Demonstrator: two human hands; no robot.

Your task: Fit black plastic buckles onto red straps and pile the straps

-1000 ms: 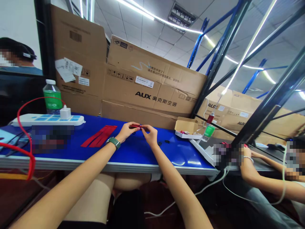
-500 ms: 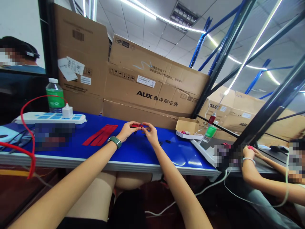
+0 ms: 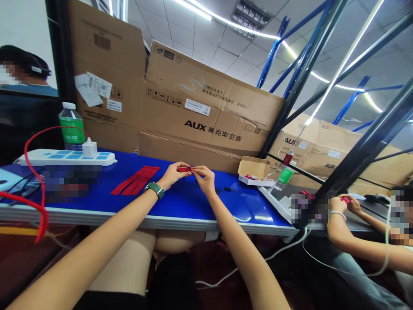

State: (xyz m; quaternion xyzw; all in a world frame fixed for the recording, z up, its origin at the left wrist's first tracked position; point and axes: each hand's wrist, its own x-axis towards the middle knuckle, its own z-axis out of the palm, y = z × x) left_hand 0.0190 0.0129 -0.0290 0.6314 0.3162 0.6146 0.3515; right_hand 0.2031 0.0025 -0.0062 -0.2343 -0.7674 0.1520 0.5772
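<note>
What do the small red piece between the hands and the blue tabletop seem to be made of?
The small red piece, pinched by the left hand and right hand, has a plastic or rubber look, though it's too small to tell. The blue tabletop looks like glossy laminate, since it reflects the ceiling lights.

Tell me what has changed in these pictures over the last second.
The person's left hand and right hand barely moved, their fingers still pinching a small red piece over the blue table. To the right, a co-worker's hands rose and came together around another red piece. The red strips and white power strip stayed where they lay.
</note>
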